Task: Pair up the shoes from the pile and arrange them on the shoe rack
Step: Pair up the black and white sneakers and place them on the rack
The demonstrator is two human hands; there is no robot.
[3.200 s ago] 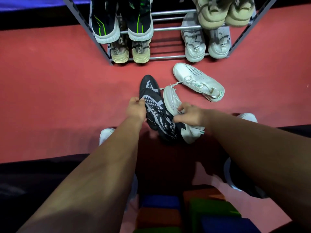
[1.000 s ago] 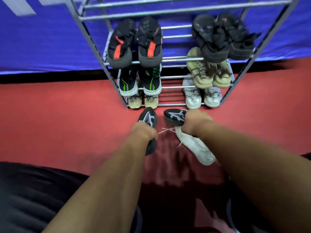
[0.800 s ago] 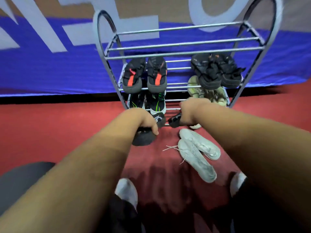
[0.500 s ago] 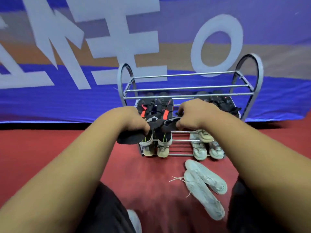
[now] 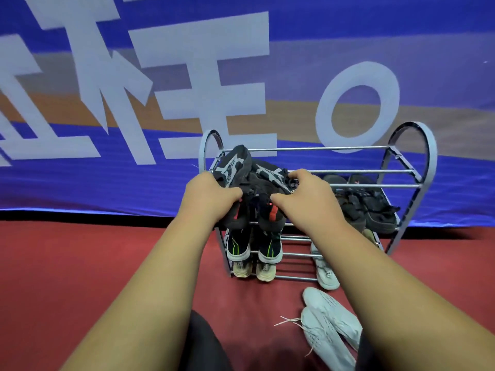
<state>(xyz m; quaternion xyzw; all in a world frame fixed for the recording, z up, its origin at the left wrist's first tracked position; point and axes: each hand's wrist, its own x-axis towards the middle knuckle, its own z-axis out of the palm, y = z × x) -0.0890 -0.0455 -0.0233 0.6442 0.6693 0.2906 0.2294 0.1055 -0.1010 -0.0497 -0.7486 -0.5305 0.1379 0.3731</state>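
My left hand (image 5: 207, 195) grips a black shoe with grey markings (image 5: 233, 164), toe pointing away, at the left end of the top tier of the metal shoe rack (image 5: 348, 171). My right hand (image 5: 308, 195) holds the matching black shoe (image 5: 270, 174) right beside it. Both shoes touch or hover just over the top bars; I cannot tell which. Two white shoes (image 5: 329, 325) lie side by side on the red floor in front of the rack.
Lower tiers hold a black-and-red pair (image 5: 267, 215), a black pair (image 5: 367, 202), a black-and-green pair (image 5: 253, 246), a beige pair (image 5: 254, 269) and white shoes (image 5: 325, 271). A blue banner with white letters (image 5: 187, 89) hangs behind. My dark-clad knees are at the bottom.
Both hands lifted the black pair from the floor up to the rack's top tier. The view tilted upward with them. The white shoes stayed on the floor.
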